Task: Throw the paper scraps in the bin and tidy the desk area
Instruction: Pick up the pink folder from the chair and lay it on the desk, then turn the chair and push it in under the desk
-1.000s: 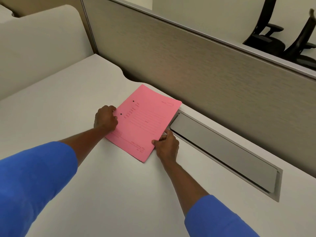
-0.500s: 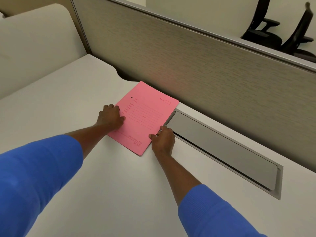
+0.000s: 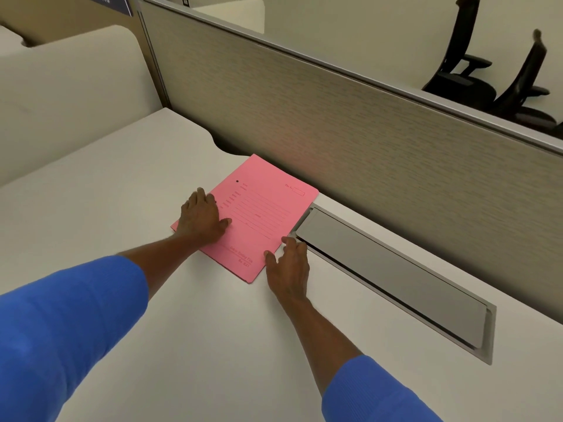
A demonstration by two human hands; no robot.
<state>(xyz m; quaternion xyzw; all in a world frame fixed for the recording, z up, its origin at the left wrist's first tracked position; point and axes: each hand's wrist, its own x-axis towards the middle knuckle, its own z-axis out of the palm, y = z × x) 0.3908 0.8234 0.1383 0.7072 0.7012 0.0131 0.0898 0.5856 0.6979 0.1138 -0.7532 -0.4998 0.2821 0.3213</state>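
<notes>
The left hand lies flat and open on the pink folder, pinning it to the counter beside the divider, probably to square it; the right hand, fingers loosely spread and holding nothing, steadies the folder's near edge by the cable flap

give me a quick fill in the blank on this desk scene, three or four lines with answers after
1. The flat paper folder lying on the white desk is ____ in colour.
2. The left hand lies flat ____ the folder.
3. The right hand is at the folder's edge beside the long grey ____ cable flap.
4. Both sleeves are ____.

Answers: pink; on; metal; blue
</notes>
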